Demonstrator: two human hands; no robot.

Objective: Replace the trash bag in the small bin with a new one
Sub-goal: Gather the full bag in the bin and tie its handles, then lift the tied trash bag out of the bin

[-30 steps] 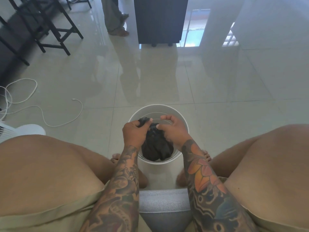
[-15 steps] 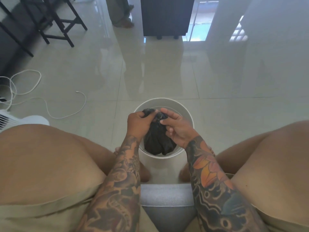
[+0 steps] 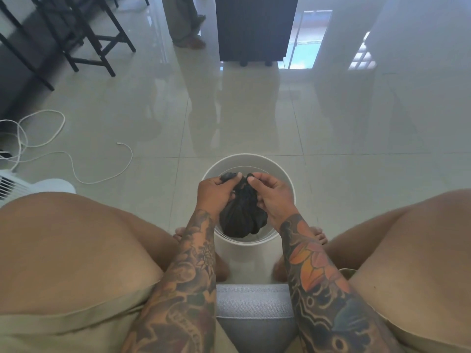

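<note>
A small white round bin point(image 3: 274, 166) stands on the tiled floor between my feet. Over its opening hangs a full black trash bag point(image 3: 242, 217), bunched at the top. My left hand point(image 3: 212, 192) pinches one black end of the bag's neck at the top left. My right hand point(image 3: 271, 194) grips the other end of the neck at the top right. The bag's lower part sits inside the bin's rim. The bin's bottom is hidden by the bag.
I sit on a grey cushion point(image 3: 254, 307) with my knees on both sides. A white cable point(image 3: 76, 171) and a white fan point(image 3: 15, 184) lie left. Black chair legs point(image 3: 96, 47), a dark cabinet point(image 3: 254, 29) and a standing person's legs point(image 3: 186, 24) are farther off.
Both hands have shifted their grip on the bag's neck, with the two ends pulled slightly apart at the top. The bag stays over the bin.
</note>
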